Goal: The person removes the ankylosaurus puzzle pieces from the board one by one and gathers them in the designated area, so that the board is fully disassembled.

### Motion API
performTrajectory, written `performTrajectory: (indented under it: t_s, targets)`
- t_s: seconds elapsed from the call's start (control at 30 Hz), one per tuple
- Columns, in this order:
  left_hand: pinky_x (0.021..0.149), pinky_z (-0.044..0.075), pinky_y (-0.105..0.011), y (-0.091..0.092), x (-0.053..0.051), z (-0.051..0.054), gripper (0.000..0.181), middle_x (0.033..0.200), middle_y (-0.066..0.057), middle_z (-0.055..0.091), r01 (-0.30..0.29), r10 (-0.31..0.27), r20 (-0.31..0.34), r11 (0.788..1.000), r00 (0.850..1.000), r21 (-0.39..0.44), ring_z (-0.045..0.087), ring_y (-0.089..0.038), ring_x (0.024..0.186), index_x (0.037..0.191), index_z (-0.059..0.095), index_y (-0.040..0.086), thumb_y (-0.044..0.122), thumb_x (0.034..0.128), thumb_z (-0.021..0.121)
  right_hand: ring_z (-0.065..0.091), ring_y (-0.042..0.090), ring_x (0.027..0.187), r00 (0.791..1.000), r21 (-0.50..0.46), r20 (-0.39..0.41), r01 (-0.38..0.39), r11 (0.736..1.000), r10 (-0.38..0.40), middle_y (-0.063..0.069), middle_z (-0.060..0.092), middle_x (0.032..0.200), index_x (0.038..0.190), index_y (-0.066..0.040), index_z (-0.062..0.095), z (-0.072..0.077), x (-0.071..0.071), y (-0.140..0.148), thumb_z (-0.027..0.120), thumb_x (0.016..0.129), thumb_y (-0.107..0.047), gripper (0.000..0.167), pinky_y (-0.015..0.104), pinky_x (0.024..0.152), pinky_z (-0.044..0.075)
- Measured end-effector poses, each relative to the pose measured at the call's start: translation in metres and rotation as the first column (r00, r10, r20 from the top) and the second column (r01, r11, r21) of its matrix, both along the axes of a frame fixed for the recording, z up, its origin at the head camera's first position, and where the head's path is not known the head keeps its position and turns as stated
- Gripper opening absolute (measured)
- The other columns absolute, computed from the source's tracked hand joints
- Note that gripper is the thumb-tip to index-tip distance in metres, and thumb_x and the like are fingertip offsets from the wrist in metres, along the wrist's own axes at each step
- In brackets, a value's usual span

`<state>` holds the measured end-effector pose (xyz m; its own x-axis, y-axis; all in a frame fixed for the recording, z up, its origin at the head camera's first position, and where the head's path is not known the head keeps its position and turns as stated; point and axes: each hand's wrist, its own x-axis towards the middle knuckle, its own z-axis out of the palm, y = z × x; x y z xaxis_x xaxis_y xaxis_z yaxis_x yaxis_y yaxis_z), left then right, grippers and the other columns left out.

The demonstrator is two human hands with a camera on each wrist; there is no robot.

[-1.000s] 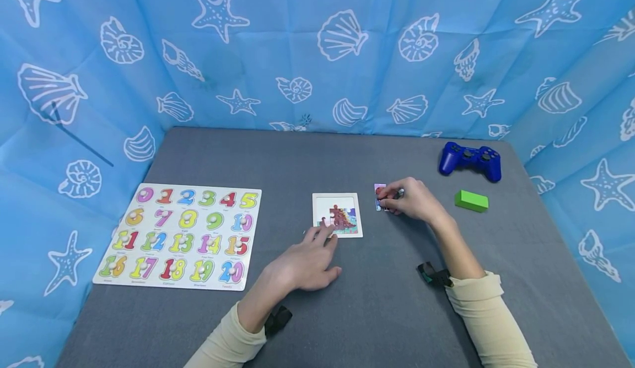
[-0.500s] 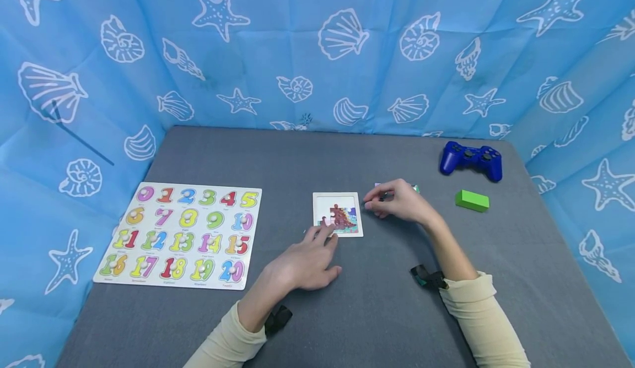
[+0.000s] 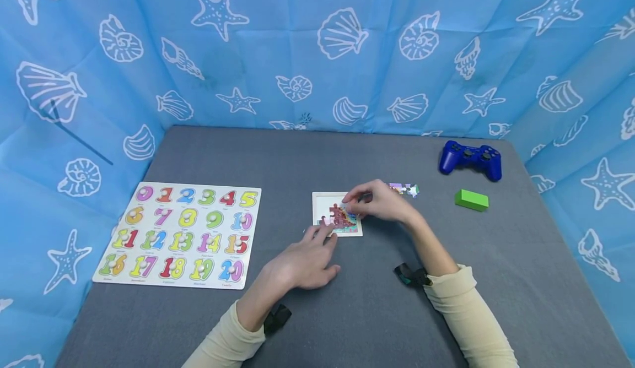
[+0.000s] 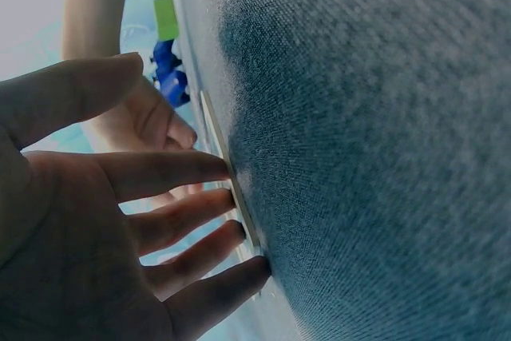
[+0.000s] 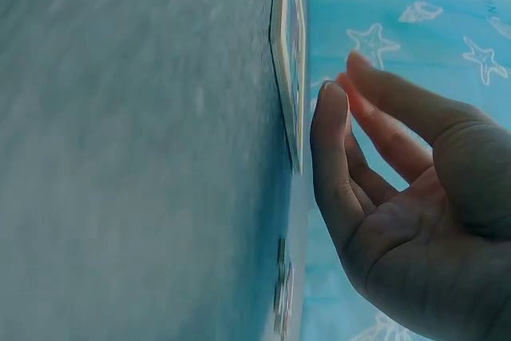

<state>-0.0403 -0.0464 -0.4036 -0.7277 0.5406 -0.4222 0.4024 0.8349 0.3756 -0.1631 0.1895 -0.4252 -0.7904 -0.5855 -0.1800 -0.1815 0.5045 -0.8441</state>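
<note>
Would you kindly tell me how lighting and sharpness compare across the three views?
Head: bright, fairly even light, number board numerals legible; left wrist: left hand dim, seemingly backlit; right wrist: strong bluish cast, nearby table surface blurred.

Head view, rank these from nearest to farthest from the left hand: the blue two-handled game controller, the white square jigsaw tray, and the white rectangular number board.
1. White square jigsaw tray: right at the left hand, just beyond it.
2. White rectangular number board: off to the hand's left.
3. Blue two-handled game controller: far right, toward the back.
</note>
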Motion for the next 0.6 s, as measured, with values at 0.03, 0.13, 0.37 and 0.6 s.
performTrajectory:
  t_s: [0.03,0.13,0.37,0.6]
  targets:
    - [0.122,0.05,-0.054,0.0,0.0,0.0,0.069,0.182,-0.006,0.022,0.0,0.0,0.001,1.0,1.0,0.002,0.022,-0.03,0.168,0.169,0.039,0.007,0.045,0.1125,0.055,0.072,0.015,0.078,1.0,0.008,-0.006,-0.005,1.0,0.005,0.018,0.081,0.105,0.117,-0.001,0.081,0.0,0.0,-0.003,0.078,0.1,-0.012,0.02,0.029,0.071,0.062]
    - [0.122,0.05,-0.053,0.0,0.0,0.0,0.069,0.182,-0.005,0.022,-0.002,0.002,0.004,1.0,1.0,0.005,0.022,-0.03,0.168,0.168,0.039,0.007,0.044,0.1125,0.055,0.064,0.01,0.075,1.0,0.035,-0.022,-0.017,0.999,0.018,0.014,0.081,0.101,0.115,-0.001,0.081,0.001,-0.002,-0.012,0.079,0.1,-0.012,0.019,0.023,0.067,0.054]
    - [0.123,0.049,-0.053,0.0,0.001,0.001,0.068,0.182,-0.006,0.022,0.0,0.0,0.001,1.0,1.0,0.007,0.023,-0.029,0.168,0.168,0.04,0.007,0.043,0.1122,0.056,0.059,0.008,0.073,1.0,0.125,-0.028,0.01,0.992,-0.007,0.008,0.077,0.088,0.109,0.0,0.082,0.001,-0.003,-0.03,0.083,0.095,-0.011,0.017,0.021,0.066,0.047]
    - [0.121,0.051,-0.053,0.0,0.001,0.001,0.068,0.182,-0.007,0.023,-0.004,0.004,-0.003,1.0,1.0,0.008,0.024,-0.03,0.167,0.167,0.041,0.007,0.042,0.1121,0.057,0.06,0.01,0.073,0.998,0.205,-0.06,0.047,0.978,-0.035,0.004,0.072,0.084,0.102,-0.003,0.08,0.002,-0.001,-0.039,0.088,0.089,-0.013,0.018,0.025,0.069,0.05]
